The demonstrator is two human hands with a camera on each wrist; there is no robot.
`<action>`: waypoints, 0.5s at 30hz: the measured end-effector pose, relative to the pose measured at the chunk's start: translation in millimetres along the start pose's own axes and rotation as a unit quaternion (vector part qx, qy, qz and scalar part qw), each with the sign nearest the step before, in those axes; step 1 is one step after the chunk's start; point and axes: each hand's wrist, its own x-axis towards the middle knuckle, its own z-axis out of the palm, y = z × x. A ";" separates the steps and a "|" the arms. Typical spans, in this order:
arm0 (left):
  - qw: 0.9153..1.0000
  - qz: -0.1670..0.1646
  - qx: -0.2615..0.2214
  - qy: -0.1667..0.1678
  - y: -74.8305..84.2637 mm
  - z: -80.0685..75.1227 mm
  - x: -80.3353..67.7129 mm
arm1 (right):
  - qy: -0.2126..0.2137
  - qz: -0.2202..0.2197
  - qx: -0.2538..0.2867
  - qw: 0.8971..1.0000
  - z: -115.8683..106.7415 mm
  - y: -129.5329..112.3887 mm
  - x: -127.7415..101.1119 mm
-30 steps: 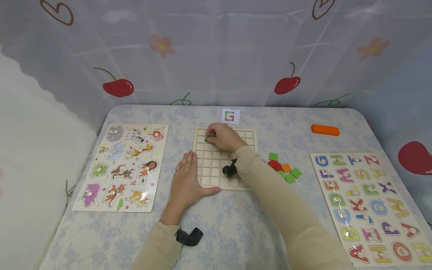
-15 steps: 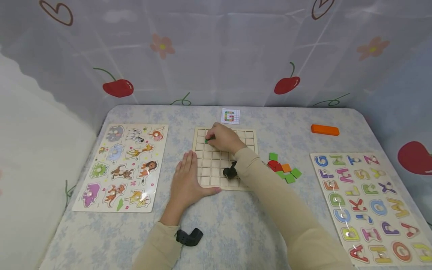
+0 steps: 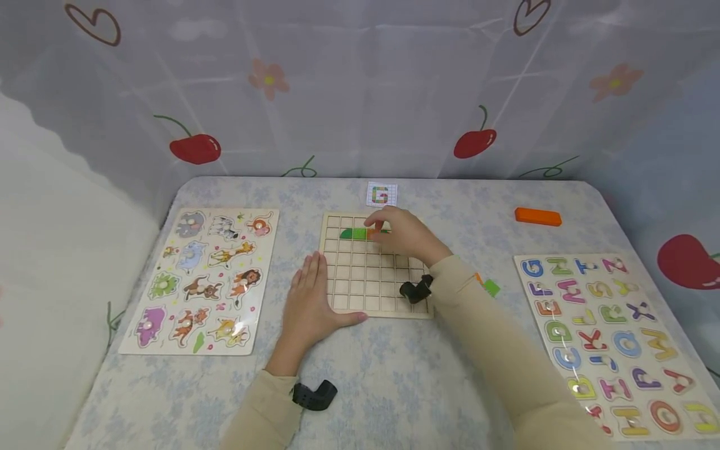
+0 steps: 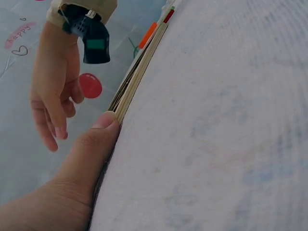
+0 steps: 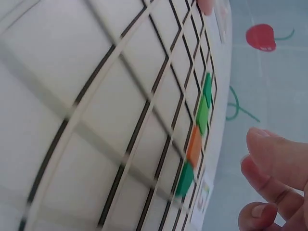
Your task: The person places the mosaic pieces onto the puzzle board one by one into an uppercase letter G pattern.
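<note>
Our left hand (image 3: 308, 301) rests flat, fingers straight, against the grid board (image 3: 365, 287)'s left edge; our right hand (image 3: 406, 234), fingers loosely curled, apparently empty, hovers beside its coloured tiles (image 3: 360, 233).

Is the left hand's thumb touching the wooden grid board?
Touching. In the left wrist view, the left hand's thumb tip presses right against the edge of the wooden grid board, with no gap between them. The head view agrees: the hand lies flat at the board's corner.

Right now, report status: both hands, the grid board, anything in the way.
Left hand flat, thumb against grid board edge. Right hand above top rows, fingers loose, empty. Green and orange tiles seated. Nothing in the way.
</note>
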 end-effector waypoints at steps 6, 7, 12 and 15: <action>1.000 -0.006 -0.004 -0.006 -0.1 0.7 0.1 | 0.006 0.058 0.005 0.998 -17.4 27.9 -32.4; 1.000 -0.007 -0.004 -0.009 -0.1 0.7 0.2 | 0.006 0.069 0.003 0.998 -19.7 32.7 -37.8; 1.000 -0.008 -0.005 -0.011 -0.8 1.1 0.6 | 0.003 0.115 -0.023 0.993 -30.5 57.1 -64.8; 1.000 -0.007 -0.006 -0.007 -1.0 1.1 0.6 | -0.001 0.135 -0.032 0.990 -37.2 70.0 -79.7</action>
